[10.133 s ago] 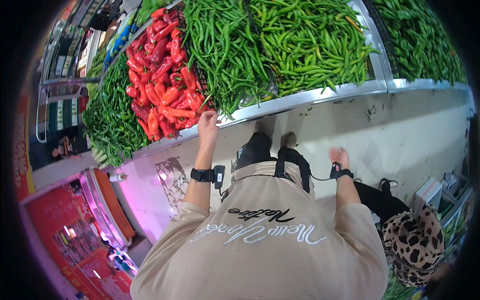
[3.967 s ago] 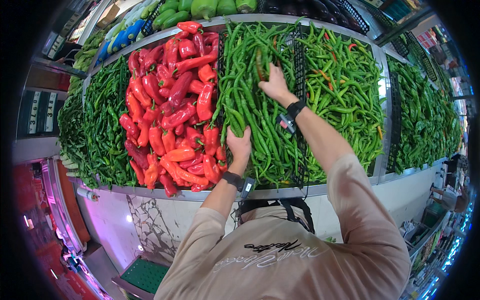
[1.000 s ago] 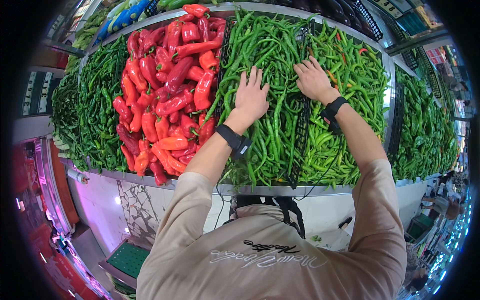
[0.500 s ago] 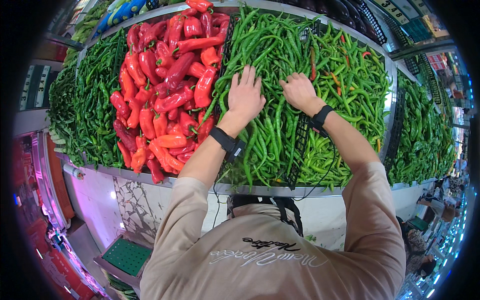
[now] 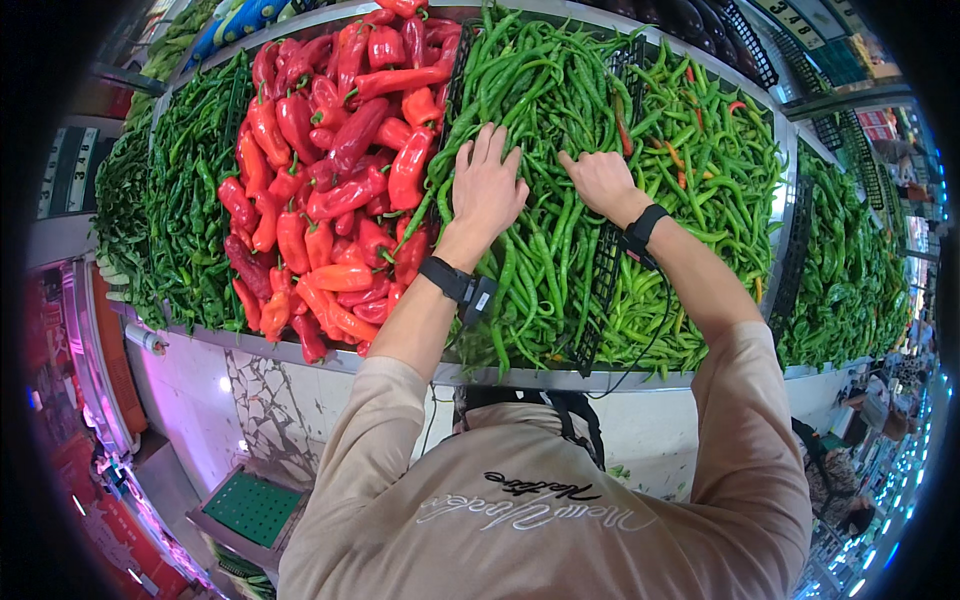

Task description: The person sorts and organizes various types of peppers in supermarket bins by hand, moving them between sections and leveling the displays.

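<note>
L hand (image 5: 488, 185) lies palm down on the long green peppers (image 5: 540, 270), fingers straight, a bit apart, w/ nothing held in them. R hand (image 5: 603, 183) is just right of it, palm down too, on the same heap near its R edge; its fingers are bent, tips down among the peppers, so can't tell if they grip any. Hands are apart, roughly level, w/ green peppers showing btwn them.

The long green peppers fill the middle section, btwn red peppers (image 5: 350, 190) on the L and shorter, paler green chillies (image 5: 700, 200) on the R. Black mesh divider (image 5: 597, 300) separates the heap from the chillies. A reddish-brown pepper (image 5: 622, 128) lies near the divider, just beyond the R hand.

Both wrists wear black bands; the L one (image 5: 448, 280) has a small box attached. Metal rim (image 5: 665, 381) runs along the near side of the display, btwn the heaps and the person's beige shirt (image 5: 540, 550). Dark green peppers (image 5: 195, 210) lie L of the reds; eggplants (image 5: 690, 20) at the far side, top.
</note>
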A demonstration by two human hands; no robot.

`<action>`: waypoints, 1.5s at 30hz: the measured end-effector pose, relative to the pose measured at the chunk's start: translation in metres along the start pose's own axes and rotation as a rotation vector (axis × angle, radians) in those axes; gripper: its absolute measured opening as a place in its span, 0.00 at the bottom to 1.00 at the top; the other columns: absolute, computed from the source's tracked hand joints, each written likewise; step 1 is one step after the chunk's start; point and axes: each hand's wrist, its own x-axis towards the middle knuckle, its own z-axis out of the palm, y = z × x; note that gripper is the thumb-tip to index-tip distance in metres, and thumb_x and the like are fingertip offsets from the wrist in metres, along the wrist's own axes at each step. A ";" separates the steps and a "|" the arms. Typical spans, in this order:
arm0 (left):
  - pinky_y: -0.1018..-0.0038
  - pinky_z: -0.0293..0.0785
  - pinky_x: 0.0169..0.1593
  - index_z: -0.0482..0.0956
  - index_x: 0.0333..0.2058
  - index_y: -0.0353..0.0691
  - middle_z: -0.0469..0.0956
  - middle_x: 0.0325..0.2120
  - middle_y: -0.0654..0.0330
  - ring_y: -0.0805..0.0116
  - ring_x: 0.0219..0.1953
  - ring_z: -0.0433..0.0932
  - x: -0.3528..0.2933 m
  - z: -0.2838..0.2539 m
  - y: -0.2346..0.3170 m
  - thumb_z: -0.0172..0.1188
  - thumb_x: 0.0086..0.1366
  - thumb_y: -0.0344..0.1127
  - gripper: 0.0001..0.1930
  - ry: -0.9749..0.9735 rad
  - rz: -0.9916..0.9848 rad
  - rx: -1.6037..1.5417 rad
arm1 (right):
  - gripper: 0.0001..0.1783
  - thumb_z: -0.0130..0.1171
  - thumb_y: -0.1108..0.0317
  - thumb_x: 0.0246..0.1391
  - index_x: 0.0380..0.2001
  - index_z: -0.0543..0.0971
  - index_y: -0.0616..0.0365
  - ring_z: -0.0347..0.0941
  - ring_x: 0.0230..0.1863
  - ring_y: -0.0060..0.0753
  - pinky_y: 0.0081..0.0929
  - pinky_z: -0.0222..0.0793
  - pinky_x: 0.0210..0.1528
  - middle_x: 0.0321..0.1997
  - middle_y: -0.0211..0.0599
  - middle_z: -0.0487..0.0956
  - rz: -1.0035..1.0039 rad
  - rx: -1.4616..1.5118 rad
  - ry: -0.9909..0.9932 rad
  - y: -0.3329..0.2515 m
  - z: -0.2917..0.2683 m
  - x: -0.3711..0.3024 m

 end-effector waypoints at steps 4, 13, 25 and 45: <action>0.56 0.55 0.67 0.80 0.51 0.40 0.68 0.61 0.49 0.54 0.68 0.58 -0.002 0.001 -0.003 0.62 0.54 0.40 0.24 0.010 0.000 -0.030 | 0.16 0.52 0.68 0.57 0.47 0.79 0.59 0.81 0.24 0.38 0.36 0.74 0.23 0.21 0.34 0.82 0.025 -0.070 -0.025 0.006 0.007 -0.003; 0.56 0.55 0.67 0.81 0.49 0.40 0.69 0.60 0.51 0.54 0.68 0.58 -0.002 0.002 -0.005 0.64 0.55 0.40 0.22 0.021 -0.007 -0.079 | 0.06 0.57 0.69 0.48 0.23 0.80 0.57 0.80 0.30 0.47 0.41 0.76 0.31 0.26 0.41 0.80 0.096 0.215 0.199 -0.007 -0.008 0.020; 0.58 0.54 0.68 0.82 0.48 0.39 0.70 0.59 0.52 0.56 0.68 0.58 0.001 0.004 -0.005 0.64 0.55 0.41 0.22 0.018 -0.034 -0.106 | 0.15 0.63 0.57 0.47 0.35 0.86 0.51 0.65 0.59 0.46 0.43 0.59 0.59 0.59 0.50 0.73 0.196 0.032 0.258 0.009 0.002 0.086; 0.55 0.54 0.66 0.79 0.50 0.43 0.67 0.60 0.50 0.53 0.68 0.56 0.005 0.011 -0.004 0.63 0.56 0.42 0.23 -0.014 -0.014 -0.086 | 0.14 0.55 0.57 0.50 0.32 0.82 0.54 0.70 0.53 0.52 0.52 0.62 0.52 0.43 0.48 0.79 0.143 0.048 0.230 0.062 0.065 0.135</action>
